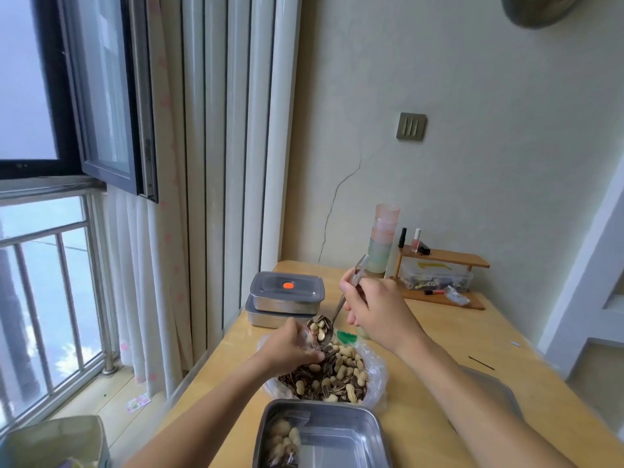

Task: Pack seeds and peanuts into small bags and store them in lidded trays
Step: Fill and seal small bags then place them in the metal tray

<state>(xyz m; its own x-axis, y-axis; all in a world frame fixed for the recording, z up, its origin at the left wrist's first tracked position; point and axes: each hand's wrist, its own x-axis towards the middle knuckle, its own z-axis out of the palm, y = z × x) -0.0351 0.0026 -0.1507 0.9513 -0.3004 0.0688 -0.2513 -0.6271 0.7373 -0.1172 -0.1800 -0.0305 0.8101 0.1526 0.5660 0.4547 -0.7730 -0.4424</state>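
Observation:
My right hand [374,312] grips the handle of a metal spoon [320,327] heaped with peanuts and striped seeds, its bowl tilted toward my left hand. My left hand [290,347] holds a small clear bag [309,339] at the spoon's lip, above a large clear plastic bag of peanuts and sunflower seeds [337,376] lying open on the table. Nearest me an open steel tray [351,430] holds one filled small bag [282,440] in its left side.
Two lidded steel trays [287,300] are stacked at the table's far left, the top lid bearing an orange sticker. Stacked pastel cups [383,239] and a wooden shelf [442,265] with bottles stand by the wall. A tray lid [493,390] lies right of my forearm.

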